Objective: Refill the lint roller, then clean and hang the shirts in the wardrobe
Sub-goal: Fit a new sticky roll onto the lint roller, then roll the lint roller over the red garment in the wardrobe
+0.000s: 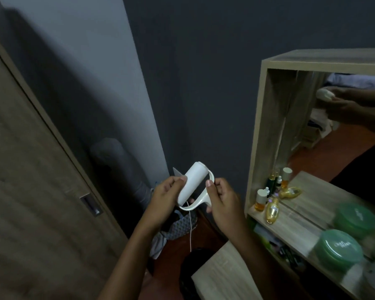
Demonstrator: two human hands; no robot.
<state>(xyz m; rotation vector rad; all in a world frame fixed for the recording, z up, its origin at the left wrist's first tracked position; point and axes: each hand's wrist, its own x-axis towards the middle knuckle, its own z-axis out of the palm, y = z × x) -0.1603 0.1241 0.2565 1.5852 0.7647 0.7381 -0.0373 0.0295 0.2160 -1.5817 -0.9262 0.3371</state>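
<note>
A white lint roller [193, 184] is held up in front of me, its white paper roll seated in a curved cream frame. My left hand [165, 193] grips the lower part of the roll, thumb near a loose edge of sheet. My right hand [220, 199] pinches the frame's handle from the right. A thin white string hangs down from the frame. No shirts are in view. The wooden wardrobe door [41, 180] with a recessed metal handle [91, 205] stands shut on the left.
A dressing table with a mirror [325, 131] stands at the right, holding amber bottles [272, 210] and a green-lidded jar [339, 249]. A patterned cloth bundle [182, 224] and a dark bin [188, 271] lie on the red floor below my hands.
</note>
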